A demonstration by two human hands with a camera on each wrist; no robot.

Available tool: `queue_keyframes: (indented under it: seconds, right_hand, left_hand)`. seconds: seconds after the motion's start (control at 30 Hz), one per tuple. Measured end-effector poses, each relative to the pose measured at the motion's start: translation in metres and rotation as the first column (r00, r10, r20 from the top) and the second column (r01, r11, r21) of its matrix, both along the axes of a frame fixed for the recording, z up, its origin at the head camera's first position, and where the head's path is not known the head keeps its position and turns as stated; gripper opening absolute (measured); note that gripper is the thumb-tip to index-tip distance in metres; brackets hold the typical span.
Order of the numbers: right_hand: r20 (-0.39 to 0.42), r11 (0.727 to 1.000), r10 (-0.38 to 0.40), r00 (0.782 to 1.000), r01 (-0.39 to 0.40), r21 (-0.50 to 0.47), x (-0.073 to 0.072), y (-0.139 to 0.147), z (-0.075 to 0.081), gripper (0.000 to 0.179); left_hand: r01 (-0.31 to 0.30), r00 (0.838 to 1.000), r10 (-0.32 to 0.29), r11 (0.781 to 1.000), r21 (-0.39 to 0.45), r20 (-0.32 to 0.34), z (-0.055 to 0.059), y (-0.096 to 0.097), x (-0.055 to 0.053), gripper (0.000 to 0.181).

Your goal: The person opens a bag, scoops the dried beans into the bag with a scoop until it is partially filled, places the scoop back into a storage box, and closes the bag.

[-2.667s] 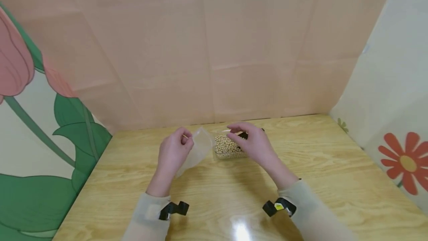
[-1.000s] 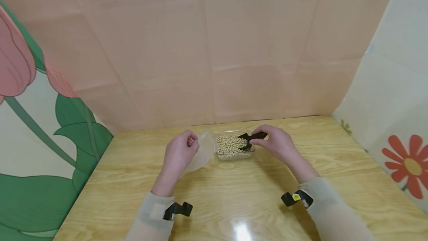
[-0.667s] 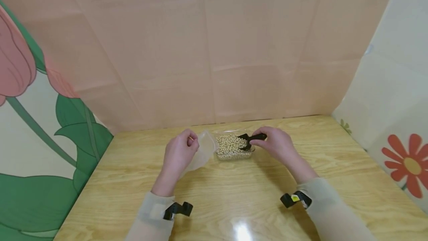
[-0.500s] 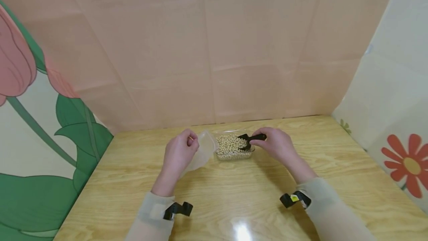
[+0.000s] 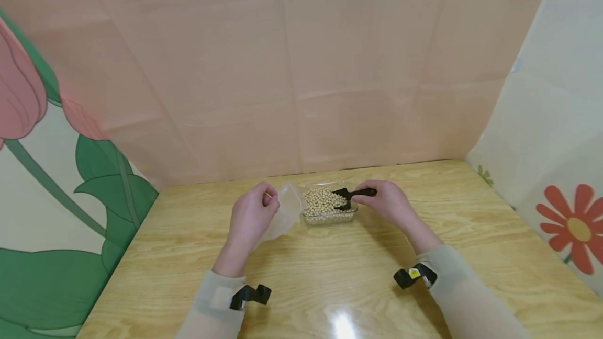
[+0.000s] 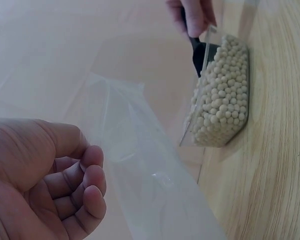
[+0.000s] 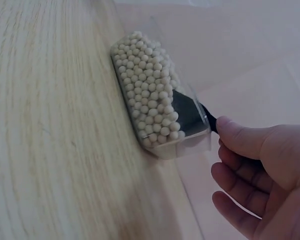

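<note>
A clear plastic box (image 5: pixel 328 219) full of small round cream beans (image 5: pixel 319 201) stands on the table beyond my hands. The blade of a black scoop (image 5: pixel 343 193) is sunk into the beans at the box's right end. My right hand (image 5: pixel 387 202) pinches the scoop's handle between thumb and fingers, as the right wrist view also shows. To the left of the box, my left hand (image 5: pixel 253 212) pinches the edge of a thin translucent plastic bag (image 6: pixel 145 165). The bag hangs down beside the box, its corner overlapping the box's left end in the head view.
The wood-grain table (image 5: pixel 301 276) ends at a pink cloth backdrop (image 5: pixel 292 93) just behind the box. Painted flower panels rise at both sides, with a red flower (image 5: pixel 578 229) on the right. Small black wrist cameras (image 5: pixel 250 296) are strapped over both sleeves.
My right hand has moved rightward from over the box and taken hold of the scoop's handle. My left hand has shifted slightly right with the bag. Over the last second both hands barely move.
</note>
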State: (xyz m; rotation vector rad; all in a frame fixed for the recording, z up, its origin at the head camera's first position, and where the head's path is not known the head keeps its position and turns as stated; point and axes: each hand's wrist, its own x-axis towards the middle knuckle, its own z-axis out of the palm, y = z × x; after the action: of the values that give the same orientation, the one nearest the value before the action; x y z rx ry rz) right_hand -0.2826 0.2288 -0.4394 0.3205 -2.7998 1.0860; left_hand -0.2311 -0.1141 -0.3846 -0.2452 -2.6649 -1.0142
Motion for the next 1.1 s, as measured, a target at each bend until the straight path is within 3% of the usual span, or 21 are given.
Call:
queue_keyframes:
  seconds: [0.23,0.8,1.1]
  right_hand:
    - [0.042,0.997,0.011,0.999,-0.007,-0.082,-0.005,0.002,-0.009,0.031]
    - [0.085,0.979,0.017,0.996,0.001,-0.202,-0.005,0.010,-0.005,0.033]
    - [0.193,0.950,0.025,0.981,0.037,-0.309,-0.006,0.015,-0.006,0.041]
  left_hand:
    - [-0.002,1.000,0.002,1.000,0.007,0.017,-0.001,-0.001,-0.001,0.004]
    - [0.009,1.000,-0.009,1.000,0.020,0.018,-0.006,0.000,-0.003,0.004]
    - [0.012,1.000,-0.012,1.000,0.005,0.018,-0.008,0.002,-0.003,0.006]
